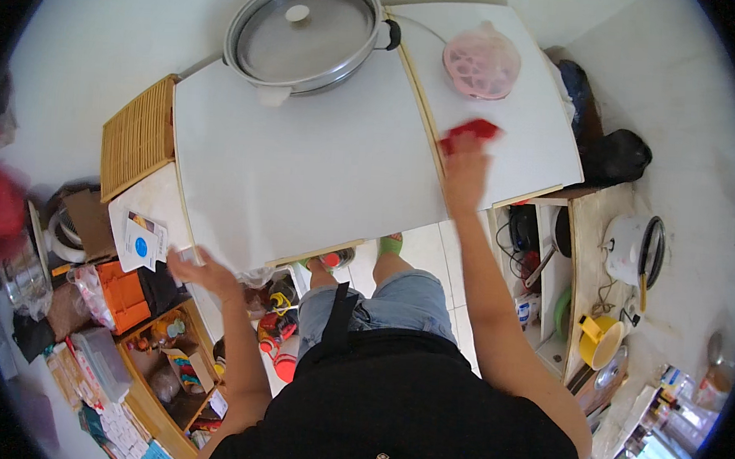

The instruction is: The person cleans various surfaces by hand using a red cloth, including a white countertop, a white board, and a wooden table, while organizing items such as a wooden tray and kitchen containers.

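Observation:
Under my right hand [466, 169] a red cloth [479, 131] lies bunched on the white tabletop [320, 170], just right of the seam between two table sections; hand and cloth are blurred. Beyond them sits a pink, lidded plastic container [482, 63] with a patterned top. My left hand [204, 273] hovers by the table's near left corner, fingers apart, holding nothing. Close to it, printed leaflets or packets [142, 247] rest on a pale side surface. A large round metal electric pan [304, 33] with a lid and a dark side handle stands at the back.
A slatted bamboo mat [138, 136] adjoins the table's left edge. An orange box [122, 296] and a wooden shelf unit [163, 368] stand at the lower left. To the right, a counter [584, 243] carries a white rice cooker [625, 248] and a yellow pot [600, 343].

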{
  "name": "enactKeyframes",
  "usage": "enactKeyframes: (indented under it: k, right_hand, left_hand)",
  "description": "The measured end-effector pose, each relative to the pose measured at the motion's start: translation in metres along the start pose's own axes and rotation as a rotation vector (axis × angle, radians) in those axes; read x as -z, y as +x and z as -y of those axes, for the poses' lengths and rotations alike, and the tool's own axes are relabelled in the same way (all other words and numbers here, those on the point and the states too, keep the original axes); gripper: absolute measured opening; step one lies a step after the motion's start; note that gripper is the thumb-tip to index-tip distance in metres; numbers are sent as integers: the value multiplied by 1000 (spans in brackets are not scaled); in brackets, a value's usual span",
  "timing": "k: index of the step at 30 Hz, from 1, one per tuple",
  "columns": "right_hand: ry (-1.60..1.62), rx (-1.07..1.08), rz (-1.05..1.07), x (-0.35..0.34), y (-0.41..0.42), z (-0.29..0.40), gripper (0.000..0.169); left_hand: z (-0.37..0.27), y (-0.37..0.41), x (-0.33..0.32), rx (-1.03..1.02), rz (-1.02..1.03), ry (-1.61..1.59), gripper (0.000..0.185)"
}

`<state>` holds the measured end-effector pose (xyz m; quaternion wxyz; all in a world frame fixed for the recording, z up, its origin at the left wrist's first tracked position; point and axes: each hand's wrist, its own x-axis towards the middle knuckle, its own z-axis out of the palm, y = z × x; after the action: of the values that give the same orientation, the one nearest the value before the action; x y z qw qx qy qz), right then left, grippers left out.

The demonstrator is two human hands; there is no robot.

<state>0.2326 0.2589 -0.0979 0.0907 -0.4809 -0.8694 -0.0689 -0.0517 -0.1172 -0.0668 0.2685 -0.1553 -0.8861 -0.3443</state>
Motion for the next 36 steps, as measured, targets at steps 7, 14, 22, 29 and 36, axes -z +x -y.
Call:
enactKeyframes:
  k: [7, 14, 22, 29, 36]
  right_hand:
    - [828, 615, 38, 32, -77, -23, 31]
    - [207, -201, -391, -24, 38, -210, 33]
    - [576, 591, 60, 17, -6, -43, 41]
    - [103, -25, -188, -25, 123, -205, 41]
    - [245, -55, -32, -21, 38, -146, 36]
  left_hand:
    - [-180, -54, -40, -207, 535, -492, 19]
    - [-318, -65, -112, -204, 979, -680, 57]
    - [-467, -37, -212, -465, 965, -304, 120]
    - [-484, -12, -290, -424, 824, -546, 106]
    - [-460, 29, -282, -23, 972, -834, 107]
